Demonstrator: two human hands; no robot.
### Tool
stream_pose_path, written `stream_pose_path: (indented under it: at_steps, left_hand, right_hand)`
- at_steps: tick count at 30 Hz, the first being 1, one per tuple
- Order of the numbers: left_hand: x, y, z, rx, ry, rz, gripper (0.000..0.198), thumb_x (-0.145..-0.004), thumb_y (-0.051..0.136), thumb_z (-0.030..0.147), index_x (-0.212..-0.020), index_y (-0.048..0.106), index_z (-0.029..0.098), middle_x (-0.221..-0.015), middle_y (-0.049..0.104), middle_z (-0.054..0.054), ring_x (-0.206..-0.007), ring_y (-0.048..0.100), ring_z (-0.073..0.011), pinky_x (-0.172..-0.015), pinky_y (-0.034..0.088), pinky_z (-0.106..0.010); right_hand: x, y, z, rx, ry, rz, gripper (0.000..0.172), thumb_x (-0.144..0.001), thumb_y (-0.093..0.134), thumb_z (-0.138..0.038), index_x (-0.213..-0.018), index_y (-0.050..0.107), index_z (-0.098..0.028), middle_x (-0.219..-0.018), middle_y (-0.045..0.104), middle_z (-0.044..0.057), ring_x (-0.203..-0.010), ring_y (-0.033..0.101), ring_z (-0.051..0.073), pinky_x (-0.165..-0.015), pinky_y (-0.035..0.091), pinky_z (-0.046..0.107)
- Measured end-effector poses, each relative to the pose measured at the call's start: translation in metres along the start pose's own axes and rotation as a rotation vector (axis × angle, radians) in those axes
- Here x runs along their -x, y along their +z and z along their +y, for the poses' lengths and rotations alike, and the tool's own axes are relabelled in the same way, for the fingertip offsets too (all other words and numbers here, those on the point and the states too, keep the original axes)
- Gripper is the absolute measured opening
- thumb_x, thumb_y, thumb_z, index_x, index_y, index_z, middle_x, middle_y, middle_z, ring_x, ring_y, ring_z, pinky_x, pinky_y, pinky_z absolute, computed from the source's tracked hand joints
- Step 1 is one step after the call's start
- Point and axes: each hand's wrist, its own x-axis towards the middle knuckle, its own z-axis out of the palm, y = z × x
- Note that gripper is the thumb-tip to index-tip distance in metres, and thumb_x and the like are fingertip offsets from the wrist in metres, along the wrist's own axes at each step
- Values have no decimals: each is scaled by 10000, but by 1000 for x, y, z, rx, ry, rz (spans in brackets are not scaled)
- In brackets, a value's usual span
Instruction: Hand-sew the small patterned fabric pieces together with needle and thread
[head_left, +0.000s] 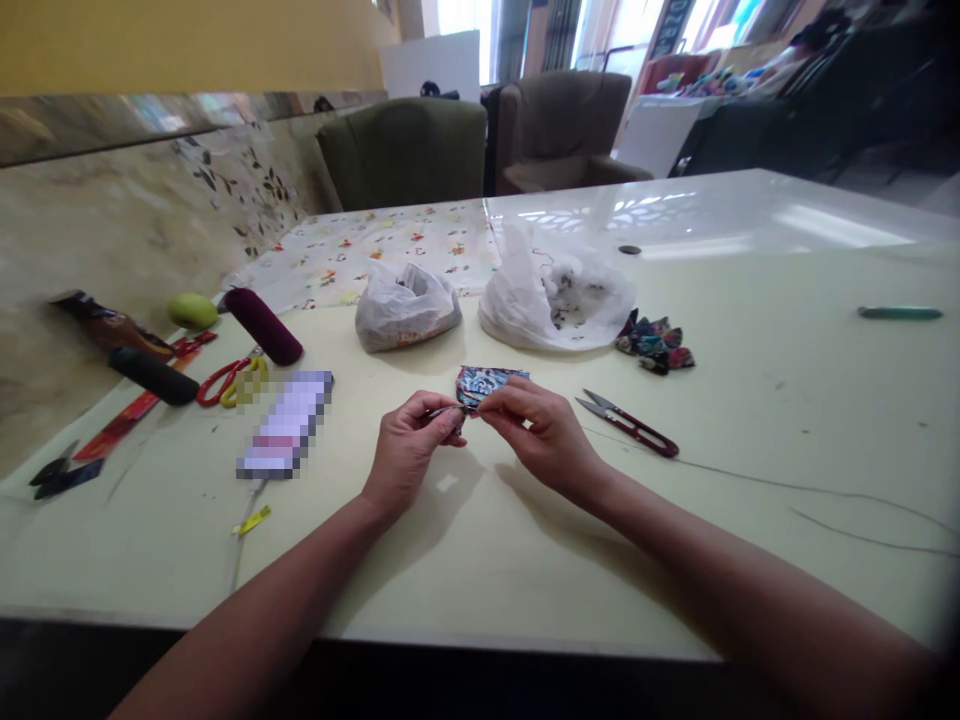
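My left hand [409,445] is closed, thumb against fingers, around a small dark piece of fabric [457,430], mostly hidden by the fingers. My right hand [546,435] meets it from the right in a pinch; what sits between its fingertips is too small to make out. Just behind the fingers lies blue patterned fabric [487,380], partly covered by my right hand. To the right, thread snips [637,428] rest on the table with their blades pointing left. A long thin thread [787,488] runs from near the snips toward the right edge.
Behind stand two white plastic bags [405,315], the right one holding white fluffy stuff, beside several small fabric pieces [654,345]. On the left are a phone [289,425] with a cable, scissors [232,383], a maroon thread spool [264,326], a dark spool [154,376] and a green apple [192,310].
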Motion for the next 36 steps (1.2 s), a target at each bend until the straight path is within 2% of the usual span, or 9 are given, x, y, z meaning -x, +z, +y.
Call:
stream_pose_path:
  at_steps: [5, 14, 21, 25, 29, 32, 36]
  left_hand:
    - [0, 0, 1, -42, 32, 0, 194, -772, 759, 338, -832, 705, 161, -786, 627, 7, -676, 600, -100, -663, 605, -260]
    - [1, -1, 1, -237, 260, 22, 137, -806, 730, 297, -822, 706, 163, -886, 608, -8, -654, 638, -95, -632, 605, -239]
    - [-1, -4, -3, -329, 364, 12, 98, -844, 697, 274, -855, 713, 178, -919, 599, -19, -691, 633, -99, -645, 599, -235]
    - [-2, -5, -3, -316, 349, 19, 101, -832, 706, 277, -850, 711, 177, -913, 603, -17, -677, 633, -99, -637, 594, -234]
    - [-3, -4, -2, -289, 319, 26, 113, -818, 716, 280, -833, 706, 168, -890, 596, -10, -657, 636, -96, -610, 584, -226]
    - [-4, -3, -2, -273, 300, 29, 116, -810, 720, 276, -817, 698, 162, -871, 589, -4, -631, 638, -92, -594, 572, -223]
    - [-5, -3, -2, -280, 295, 22, 108, -806, 719, 261, -796, 685, 159, -860, 585, 3, -608, 636, -83, -579, 545, -211]
  right_hand:
    - [0, 0, -1, 17, 2, -13, 119, -905, 578, -150, -816, 650, -182, -787, 598, 30, -714, 534, 134, -660, 404, 251]
    - [-1, -1, -1, 9, 6, -42, 147, -911, 568, -157, -794, 652, -183, -773, 581, 25, -710, 532, 132, -662, 394, 251]
    - [-2, -3, -2, 32, -31, -39, 158, -913, 550, -146, -789, 641, -181, -762, 579, 28, -732, 540, 142, -674, 399, 260]
    - [-7, -10, -2, -9, 42, 53, 136, -892, 593, -178, -762, 632, -181, -755, 586, 19, -688, 520, 129, -640, 399, 258]
    - [-14, -21, 1, -174, 140, 187, 76, -847, 667, -235, -784, 665, -191, -756, 572, 11, -706, 528, 132, -645, 426, 273]
    - [-19, -39, -16, -433, 213, 251, 118, -885, 636, -290, -801, 608, -211, -661, 525, -17, -604, 490, 109, -560, 407, 272]
    - [-24, -72, -77, -736, 241, 232, 119, -948, 566, -286, -838, 550, -242, -546, 317, -66, -426, 295, 49, -403, 255, 230]
